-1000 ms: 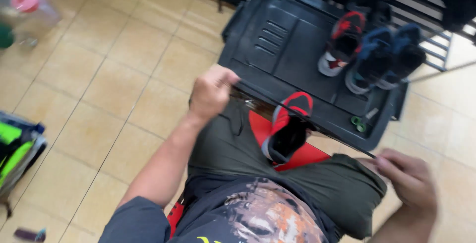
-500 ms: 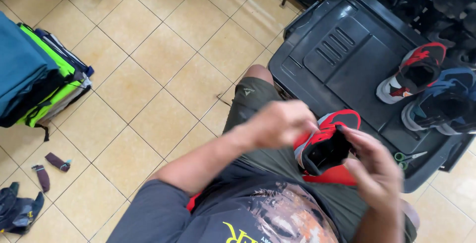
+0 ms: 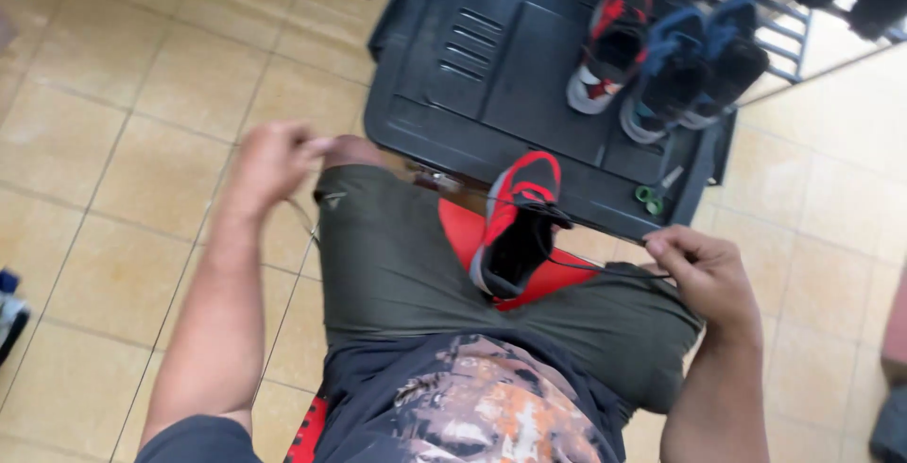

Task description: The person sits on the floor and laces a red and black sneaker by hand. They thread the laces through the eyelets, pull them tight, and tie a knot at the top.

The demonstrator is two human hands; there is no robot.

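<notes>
both hands have spread apart since half a second ago, when they were close together over the red shoe [image 3: 518, 225]; now the left hand [image 3: 272, 162] is out over the left knee and the right hand [image 3: 707, 272] is off to the right of the lap. the left hand is blurred, fingers curled in, and seems to pinch a thin lace [image 3: 304, 222] that trails down past the edge of the shorts [image 3: 397, 265], though the blur makes the grip hard to be sure of. the right hand is nearly closed, thumb and fingertips pinched on the end of a black lace [image 3: 605, 266] that runs taut from the shoe's opening across to it. the shoe, red and black with a grey sole edge, lies between the thighs on a red seat [image 3: 557, 274], toe pointing away, opening towards the person. beyond the knees a black plastic tray [image 3: 472, 66] sits on the tan tile floor [image 3: 123, 94]. on its far right side stand another red and black shoe [image 3: 609, 47] and a pair of blue shoes [image 3: 690, 66], touching one another. green-handled scissors [image 3: 652, 197] lie near the tray's right front corner, close to the right hand but apart from it.
</notes>
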